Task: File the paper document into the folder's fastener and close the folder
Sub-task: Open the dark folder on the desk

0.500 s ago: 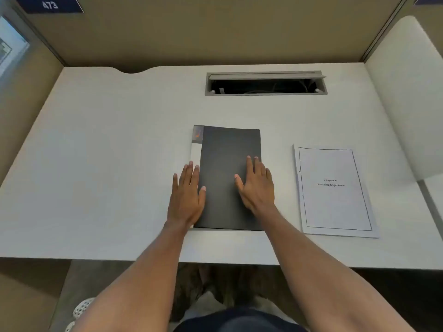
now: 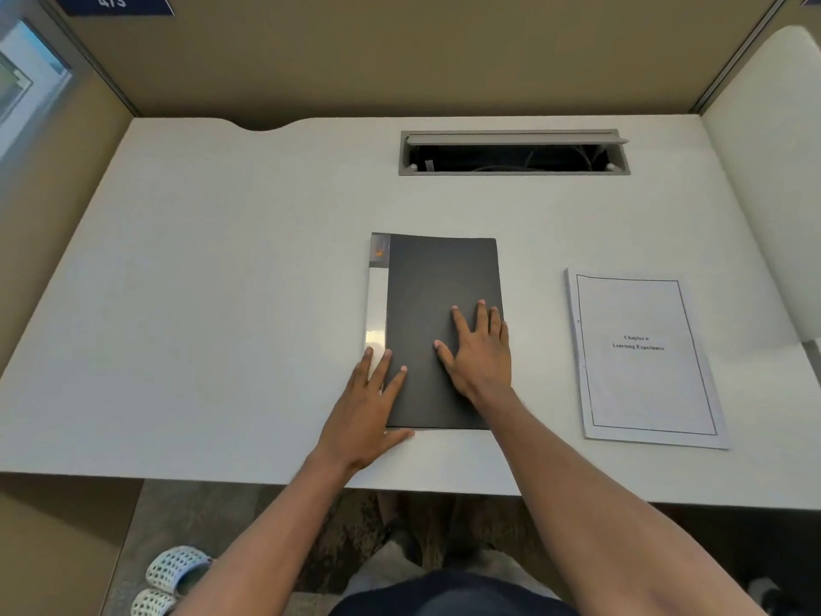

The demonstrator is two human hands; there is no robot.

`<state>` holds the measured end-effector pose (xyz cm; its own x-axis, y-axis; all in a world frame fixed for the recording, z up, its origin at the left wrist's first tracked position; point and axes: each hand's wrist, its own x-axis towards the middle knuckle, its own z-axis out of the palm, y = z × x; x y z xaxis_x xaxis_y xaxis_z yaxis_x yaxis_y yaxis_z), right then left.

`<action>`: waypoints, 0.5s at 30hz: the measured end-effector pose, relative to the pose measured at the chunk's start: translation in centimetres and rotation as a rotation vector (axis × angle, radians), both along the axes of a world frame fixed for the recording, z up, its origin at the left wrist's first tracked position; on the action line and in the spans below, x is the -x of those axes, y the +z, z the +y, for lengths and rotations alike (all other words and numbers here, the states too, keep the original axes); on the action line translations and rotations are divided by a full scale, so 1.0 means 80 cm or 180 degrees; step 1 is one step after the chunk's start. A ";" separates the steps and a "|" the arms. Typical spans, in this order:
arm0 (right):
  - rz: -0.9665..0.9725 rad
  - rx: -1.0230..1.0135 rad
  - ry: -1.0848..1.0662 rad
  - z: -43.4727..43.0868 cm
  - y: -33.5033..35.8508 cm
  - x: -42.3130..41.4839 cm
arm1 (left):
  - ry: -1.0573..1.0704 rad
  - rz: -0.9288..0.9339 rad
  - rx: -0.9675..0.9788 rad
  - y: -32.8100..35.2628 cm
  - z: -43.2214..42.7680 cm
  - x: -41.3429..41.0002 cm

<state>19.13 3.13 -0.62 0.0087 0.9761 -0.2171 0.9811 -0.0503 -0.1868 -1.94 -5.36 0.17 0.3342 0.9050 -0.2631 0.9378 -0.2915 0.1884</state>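
Observation:
A closed dark grey folder (image 2: 433,286) with a pale spine strip on its left lies flat in the middle of the white desk (image 2: 200,282). My left hand (image 2: 371,409) rests flat over the folder's lower left corner, fingers spread, thumb on the desk below the folder's front edge. My right hand (image 2: 482,353) lies flat on the cover near its right edge. To the right lies the paper document (image 2: 644,357), a white sheaf with a framed title page, apart from both hands.
An open cable hatch (image 2: 513,152) is set into the desk at the back. Brown partition walls enclose the desk on the back and left, and a white panel (image 2: 764,180) stands at the right. Sandals (image 2: 173,580) sit on the floor below.
My left hand has slid down and turned toward the folder's lower left corner, with the thumb now below the front edge. My right hand stays flat on the cover.

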 end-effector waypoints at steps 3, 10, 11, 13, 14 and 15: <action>-0.0009 0.0000 -0.0008 0.002 0.001 0.003 | -0.0093 0.0152 -0.0312 0.002 -0.003 0.001; 0.0297 -0.0158 -0.0141 0.017 0.014 -0.007 | -0.0428 0.0223 -0.1051 -0.003 -0.018 0.005; 0.0459 -0.0254 -0.0228 0.023 0.019 -0.012 | -0.0454 0.0208 -0.1133 -0.003 -0.019 0.005; 0.0957 -0.0504 -0.0508 0.038 0.029 -0.028 | -0.0509 0.0170 -0.1260 -0.002 -0.019 0.006; 0.1290 -0.0599 -0.0718 0.046 0.035 -0.038 | -0.0523 0.0156 -0.1287 -0.002 -0.019 0.008; 0.1634 -0.0662 -0.0952 0.053 0.041 -0.048 | -0.0516 0.0130 -0.1283 -0.002 -0.019 0.009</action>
<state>22.94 7.38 2.63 0.2330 0.9698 -0.0718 0.7128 -0.2205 -0.6658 -2.67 -6.87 -0.02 0.4771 0.8747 0.0846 0.8782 -0.4783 -0.0071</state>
